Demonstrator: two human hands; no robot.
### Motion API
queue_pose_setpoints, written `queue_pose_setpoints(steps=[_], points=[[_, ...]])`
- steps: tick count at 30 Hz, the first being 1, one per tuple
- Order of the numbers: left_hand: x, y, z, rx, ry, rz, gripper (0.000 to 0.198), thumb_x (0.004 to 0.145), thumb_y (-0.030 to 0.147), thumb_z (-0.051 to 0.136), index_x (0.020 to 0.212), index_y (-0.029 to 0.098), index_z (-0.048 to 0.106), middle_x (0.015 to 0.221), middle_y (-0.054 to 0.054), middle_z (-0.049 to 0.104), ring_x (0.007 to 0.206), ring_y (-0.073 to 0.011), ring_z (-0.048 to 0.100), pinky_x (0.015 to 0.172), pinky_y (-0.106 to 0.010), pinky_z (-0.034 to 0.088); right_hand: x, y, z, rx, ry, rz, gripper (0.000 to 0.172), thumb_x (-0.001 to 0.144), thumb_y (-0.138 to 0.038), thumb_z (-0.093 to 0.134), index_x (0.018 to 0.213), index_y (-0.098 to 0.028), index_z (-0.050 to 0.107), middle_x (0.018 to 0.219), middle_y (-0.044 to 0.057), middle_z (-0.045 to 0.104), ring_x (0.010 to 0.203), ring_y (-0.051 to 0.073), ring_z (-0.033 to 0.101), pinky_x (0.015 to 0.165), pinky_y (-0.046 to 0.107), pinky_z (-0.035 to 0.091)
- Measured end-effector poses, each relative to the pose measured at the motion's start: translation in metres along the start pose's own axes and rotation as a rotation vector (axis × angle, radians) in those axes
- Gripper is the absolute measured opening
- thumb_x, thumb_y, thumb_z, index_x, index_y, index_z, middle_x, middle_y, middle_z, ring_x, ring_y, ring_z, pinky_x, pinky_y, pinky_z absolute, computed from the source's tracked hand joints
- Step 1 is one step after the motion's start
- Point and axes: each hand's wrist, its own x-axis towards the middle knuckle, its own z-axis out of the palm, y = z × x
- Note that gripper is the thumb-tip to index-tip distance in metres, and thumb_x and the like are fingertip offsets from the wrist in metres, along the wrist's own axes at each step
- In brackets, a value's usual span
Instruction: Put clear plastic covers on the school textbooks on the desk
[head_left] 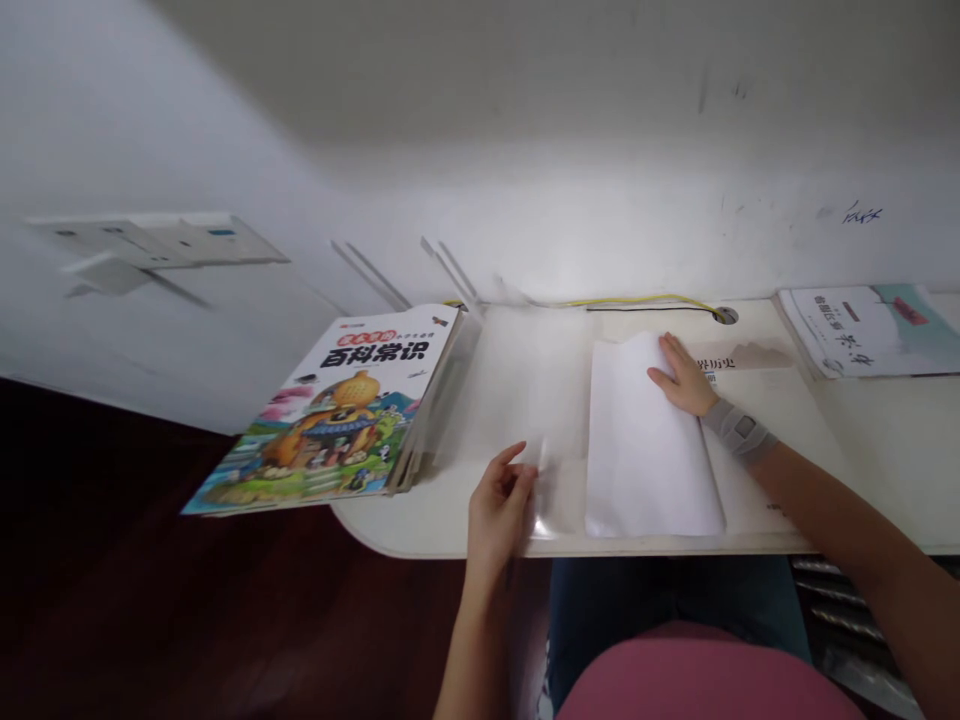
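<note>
- White wall, scuffed, runs behind everything.
- White desk, rounded left corner, sits against it.
- Book pile at desk's left end, partly past the edge; top cover reads 百科常识 in black, red-bubble title blurred.
- Pale book before the person, right of center; 界历史 and 册 readable, start of title covered.
- Clear plastic sheet between pile and pale book, glare at near end.
- White sheet over pale book's left part.
- Second book at far right by wall, title turned, not legible.
- Socket panel, left wall, plug in.
- Right hand flat on white sheet, fingers extended, thumb out.
- Left hand by plastic's near edge, fingers curled, narrow thumb-index gap; can't tell if pinching plastic.
- Gray wristband on right wrist.
- Blue handwriting on wall, unreadable.
</note>
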Motion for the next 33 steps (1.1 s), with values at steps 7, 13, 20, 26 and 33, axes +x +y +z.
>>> queue_pose_setpoints(steps=[7,13,20,26,33], points=[[0.004,-0.006,-0.001,-0.158,0.055,-0.035,0.049,0.068,0.040,0.069,0.108,0.016,0.059,0.060,0.005,0.054,0.055,-0.0080,0.048,0.056,-0.021,0.038,-0.002,0.001,0.001,-0.045,0.046,0.053,0.067,0.082,-0.040,0.048,0.140,-0.009,0.035,0.149,0.016,0.029,0.139,0.029,0.019,0.113,0.049,0.020],[0.003,0.002,0.001,-0.006,-0.012,-0.010,0.050,0.072,0.042,0.063,0.115,0.016,0.054,0.063,0.004,0.055,0.053,-0.0089,0.047,0.052,-0.021,0.036,0.002,-0.001,-0.005,0.030,0.032,0.039,0.064,0.081,-0.037,0.050,0.139,-0.014,0.036,0.150,0.013,0.028,0.140,0.027,0.018,0.113,0.047,0.021],[0.003,0.005,-0.001,0.123,-0.120,0.027,0.056,0.073,0.042,0.061,0.122,0.017,0.049,0.073,0.002,0.056,0.060,-0.0109,0.050,0.057,-0.024,0.040,-0.050,-0.014,-0.013,0.062,-0.022,-0.014,0.074,0.072,-0.029,0.061,0.141,-0.020,0.034,0.154,0.010,0.014,0.141,0.030,0.011,0.112,0.052,0.018],[0.003,0.004,-0.001,0.111,-0.113,0.050,0.050,0.074,0.041,0.060,0.117,0.017,0.052,0.069,0.004,0.054,0.057,-0.0100,0.049,0.055,-0.023,0.040,-0.110,-0.038,-0.013,-0.018,-0.003,-0.129,0.074,0.077,-0.025,0.056,0.144,-0.024,0.026,0.156,0.008,0.006,0.141,0.030,0.008,0.110,0.054,0.024],[0.002,-0.003,-0.002,0.027,-0.045,0.014,0.049,0.072,0.043,0.062,0.113,0.018,0.054,0.064,0.005,0.054,0.052,-0.0087,0.047,0.049,-0.021,0.036,-0.108,-0.043,-0.010,-0.109,0.049,-0.114,0.070,0.081,-0.023,0.051,0.144,-0.018,0.023,0.155,0.012,0.006,0.141,0.031,0.008,0.110,0.055,0.024]])
